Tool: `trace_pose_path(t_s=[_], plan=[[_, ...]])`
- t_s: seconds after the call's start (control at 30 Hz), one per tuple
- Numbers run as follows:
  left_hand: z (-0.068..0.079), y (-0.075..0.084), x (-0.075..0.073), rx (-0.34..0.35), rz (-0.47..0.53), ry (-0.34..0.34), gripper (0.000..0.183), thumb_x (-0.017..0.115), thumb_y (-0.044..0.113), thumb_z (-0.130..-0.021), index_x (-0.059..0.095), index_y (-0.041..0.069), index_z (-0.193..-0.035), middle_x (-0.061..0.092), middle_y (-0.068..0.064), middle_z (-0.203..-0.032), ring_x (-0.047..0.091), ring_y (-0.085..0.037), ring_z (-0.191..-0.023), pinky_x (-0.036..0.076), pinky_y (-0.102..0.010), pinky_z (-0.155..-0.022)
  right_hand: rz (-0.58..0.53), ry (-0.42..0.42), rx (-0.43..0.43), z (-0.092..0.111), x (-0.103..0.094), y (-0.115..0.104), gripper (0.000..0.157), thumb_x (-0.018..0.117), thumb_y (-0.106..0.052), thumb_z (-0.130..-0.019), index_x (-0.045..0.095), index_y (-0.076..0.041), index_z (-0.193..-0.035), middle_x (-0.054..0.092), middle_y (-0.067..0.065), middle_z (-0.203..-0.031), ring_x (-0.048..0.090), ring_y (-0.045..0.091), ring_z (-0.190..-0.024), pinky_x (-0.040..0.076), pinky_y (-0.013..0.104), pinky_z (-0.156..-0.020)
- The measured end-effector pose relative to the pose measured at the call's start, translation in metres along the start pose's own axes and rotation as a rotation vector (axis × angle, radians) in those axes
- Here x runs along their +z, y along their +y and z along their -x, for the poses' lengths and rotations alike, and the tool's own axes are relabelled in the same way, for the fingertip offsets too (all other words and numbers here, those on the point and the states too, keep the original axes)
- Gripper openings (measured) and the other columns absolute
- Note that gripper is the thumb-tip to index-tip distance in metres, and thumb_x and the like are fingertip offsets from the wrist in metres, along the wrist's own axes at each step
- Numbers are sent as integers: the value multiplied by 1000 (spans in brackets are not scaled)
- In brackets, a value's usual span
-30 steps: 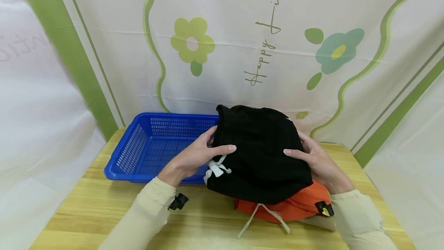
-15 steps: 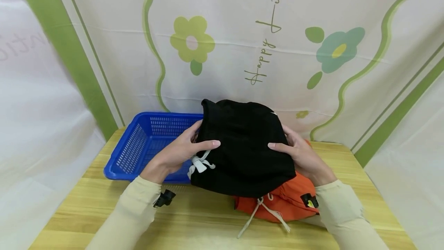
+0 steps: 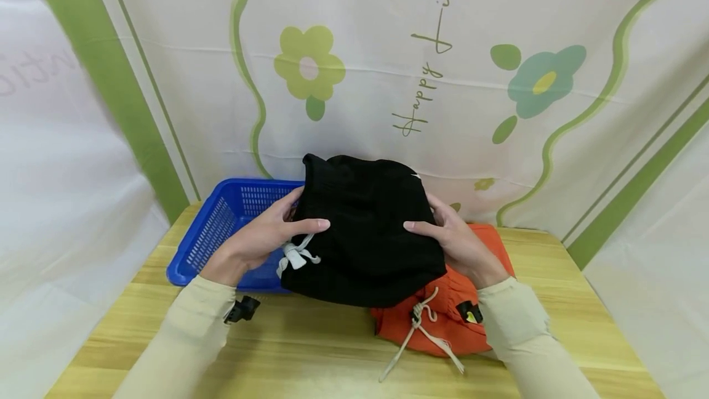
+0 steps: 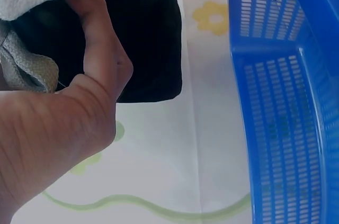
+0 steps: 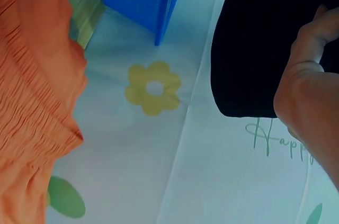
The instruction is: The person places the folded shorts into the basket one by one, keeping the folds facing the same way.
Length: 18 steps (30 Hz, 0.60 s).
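Folded black drawstring shorts [image 3: 365,233] are held up between both hands in the head view, overlapping the right part of the blue basket [image 3: 185,254]. The left hand [image 3: 257,240] grips their left edge, thumb on top and fingers underneath, beside the tied white drawstring [image 3: 296,255]. On the opposite edge, the right hand [image 3: 456,242] grips the cloth the same way. Orange drawstring shorts [image 3: 401,322] lie on the table below and to the right, partly covered by the black pair and the right forearm. In the left wrist view, the black cloth [image 4: 153,38] stands apart from the basket wall.
The blue basket stands at the back left of the wooden table [image 3: 310,362], close to the patterned curtain [image 3: 365,116]. A cream cord [image 3: 399,356] from the orange shorts trails toward the front. Black wrist mounts [image 3: 242,310] sit on the sleeves.
Both hands have carried the black shorts left, from above the orange shorts toward the basket. More of the orange shorts now shows; the basket has stayed put.
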<state>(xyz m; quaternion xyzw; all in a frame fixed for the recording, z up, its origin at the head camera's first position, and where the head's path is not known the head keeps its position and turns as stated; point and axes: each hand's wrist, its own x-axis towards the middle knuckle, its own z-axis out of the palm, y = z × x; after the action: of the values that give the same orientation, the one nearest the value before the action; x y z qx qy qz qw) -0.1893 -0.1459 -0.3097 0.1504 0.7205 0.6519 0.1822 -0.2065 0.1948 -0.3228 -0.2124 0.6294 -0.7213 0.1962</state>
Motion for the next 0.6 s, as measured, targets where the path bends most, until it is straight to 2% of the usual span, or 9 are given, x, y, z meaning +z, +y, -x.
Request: trace_pose_path(t_s=[0.3, 0.5, 0.6], plan=[[7, -1, -20, -81, -87, 67, 107, 74, 39, -93, -4, 23, -164, -6, -8, -169, -3, -33, -155, 9, -60, -120, 1, -11, -4, -17, 11, 3, 69, 62, -11, -102, 29, -27, -161, 39, 12, -158, 57, 33, -128, 53, 46, -97], [11, -2, -32, -102, -128, 90, 106, 74, 41, -93, -3, 22, -164, -12, -8, -168, -8, -37, -154, 7, -62, -120, 13, -10, 7, -27, 17, 8, 70, 63, -13, -101, 30, -29, -160, 44, 13, -155, 59, 33, -125, 53, 46, -97], [13, -3, -37, -106, -142, 101, 107, 74, 41, -93, -3, 23, -164, -14, -8, -168, -9, -37, -153, 8, -62, -120, 25, -1, 14, -33, 20, 12, 66, 63, -13, -101, 33, -26, -159, 47, 14, -152, 61, 32, -122, 53, 45, -97]])
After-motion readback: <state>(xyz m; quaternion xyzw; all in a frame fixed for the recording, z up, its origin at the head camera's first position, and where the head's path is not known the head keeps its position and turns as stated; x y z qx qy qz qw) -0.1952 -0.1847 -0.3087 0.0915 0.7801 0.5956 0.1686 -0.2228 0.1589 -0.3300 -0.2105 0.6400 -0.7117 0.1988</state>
